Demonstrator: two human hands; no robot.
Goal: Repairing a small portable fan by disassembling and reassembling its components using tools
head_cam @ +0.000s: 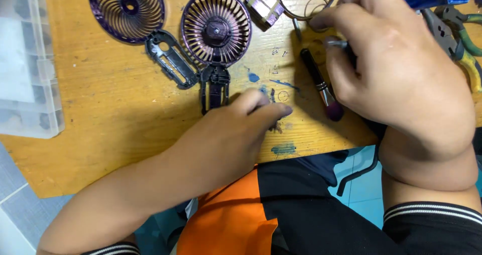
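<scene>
View: head camera, looking straight down at a wooden worktop (100,114) and the person's lap.
Work so far: a small purple handheld fan lies taken apart; judging by this, disassembly is well along and nothing is put back together yet.
Fan body: the rear grille with motor hub and handle (216,34) lies at top centre.
Front grille: the loose round grille (126,6) lies to its left, apart from it.
Handle cover: a dark slotted cover (171,59) lies between the two grilles.
Left hand: the left hand (236,129) presses fingertips on the worktop just below the fan handle; fingers curled, holding nothing that shows.
Right hand: the right hand (396,69) is closed around a thin metal tool (335,43), mostly hidden.
Nearby: a small brush (321,84) beside tiny screws (278,51); pliers (459,39) at far right; a clear parts box (27,59) at far left.
In the way: the right hand covers the spot it works on.
</scene>
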